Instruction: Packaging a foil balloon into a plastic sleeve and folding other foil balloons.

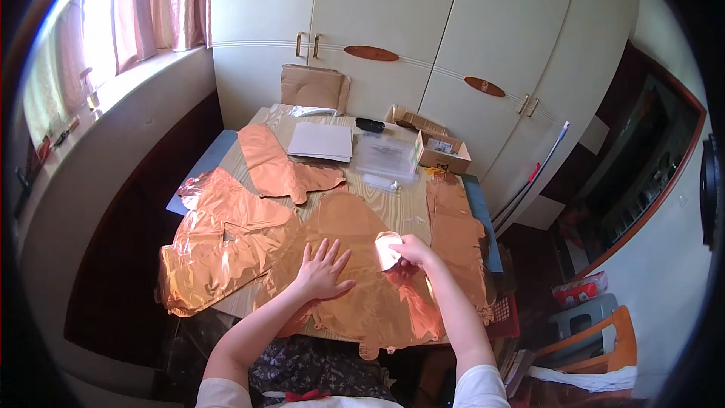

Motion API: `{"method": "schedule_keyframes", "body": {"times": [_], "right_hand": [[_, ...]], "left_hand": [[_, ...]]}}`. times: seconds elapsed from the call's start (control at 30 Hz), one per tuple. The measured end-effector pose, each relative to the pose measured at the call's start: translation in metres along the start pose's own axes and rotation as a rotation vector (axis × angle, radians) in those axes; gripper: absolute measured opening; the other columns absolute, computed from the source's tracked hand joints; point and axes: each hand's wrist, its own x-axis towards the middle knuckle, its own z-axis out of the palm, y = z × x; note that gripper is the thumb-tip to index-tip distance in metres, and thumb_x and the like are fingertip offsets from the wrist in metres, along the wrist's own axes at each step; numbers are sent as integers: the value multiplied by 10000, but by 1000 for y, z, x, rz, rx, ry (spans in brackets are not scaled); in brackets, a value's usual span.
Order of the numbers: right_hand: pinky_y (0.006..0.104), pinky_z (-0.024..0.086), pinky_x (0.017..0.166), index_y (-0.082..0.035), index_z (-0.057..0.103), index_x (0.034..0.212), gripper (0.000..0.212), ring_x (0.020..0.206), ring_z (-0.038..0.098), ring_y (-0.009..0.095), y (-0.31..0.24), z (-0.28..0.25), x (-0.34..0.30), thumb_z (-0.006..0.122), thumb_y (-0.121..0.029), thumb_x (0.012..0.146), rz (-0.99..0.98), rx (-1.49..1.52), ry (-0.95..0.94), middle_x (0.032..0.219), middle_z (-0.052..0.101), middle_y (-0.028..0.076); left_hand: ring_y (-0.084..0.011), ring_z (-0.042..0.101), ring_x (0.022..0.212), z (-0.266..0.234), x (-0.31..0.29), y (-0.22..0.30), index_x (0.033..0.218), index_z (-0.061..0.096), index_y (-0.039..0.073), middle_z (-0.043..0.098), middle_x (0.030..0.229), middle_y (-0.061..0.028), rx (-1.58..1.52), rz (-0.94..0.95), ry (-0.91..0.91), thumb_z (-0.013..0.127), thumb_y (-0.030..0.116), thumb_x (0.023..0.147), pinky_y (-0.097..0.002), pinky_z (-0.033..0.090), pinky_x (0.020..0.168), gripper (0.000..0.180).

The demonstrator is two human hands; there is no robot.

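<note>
Grasping a shiny, glare-whitened piece (387, 252) between thumb and fingers, the right hand (412, 251) was over the middle copper-coloured foil balloon (347, 219); whether that piece belonged to the balloon, I could not tell. The left hand (323, 272) was palm down on the same foil, fingers spread and free. This balloon lay flat at the near side of the wooden table (404, 202), between a crumpled foil balloon (226, 245) on the left and a narrower foil balloon (457, 230) on the right.
</note>
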Motion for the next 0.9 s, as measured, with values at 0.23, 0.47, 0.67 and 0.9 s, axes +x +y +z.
{"method": "schedule_keyframes", "body": {"times": [0.23, 0.47, 0.67, 0.9], "right_hand": [[244, 475, 638, -48, 645, 935, 245, 712, 579, 70, 0, 6, 1, 582, -283, 972, -159, 151, -92, 817, 638, -12], [337, 472, 929, -9, 612, 1115, 286, 1056, 615, 213, 6, 21, -7, 510, -246, 991, -350, 401, -172, 1099, 654, 112], [476, 425, 966, -66, 630, 1131, 345, 1134, 541, 385, 29, 28, -17, 586, -257, 847, -652, -650, 304, 1159, 622, 190], [527, 263, 1101, -95, 447, 1396, 476, 1342, 404, 327, 25, 46, -16, 461, -293, 963, -620, -621, 170, 1410, 478, 186]], "left_hand": [[-416, 188, 1446, -3, 4, 4, 1509, 298, 162, 256, 1551, -204, -7, 2, -13, 408, 679, 878, -643, 136, 1121, 824], [-428, 185, 1443, -2, 0, 1, 1515, 287, 173, 253, 1554, -204, 8, -14, -26, 400, 689, 878, -643, 135, 1121, 827], [-432, 198, 1438, 0, -2, -2, 1512, 293, 169, 259, 1550, -206, 22, -14, -12, 399, 692, 878, -643, 142, 1119, 829], [-433, 210, 1433, 1, 1, 1, 1504, 311, 160, 267, 1546, -208, 9, -1, 19, 397, 700, 873, -645, 148, 1115, 835]]}}
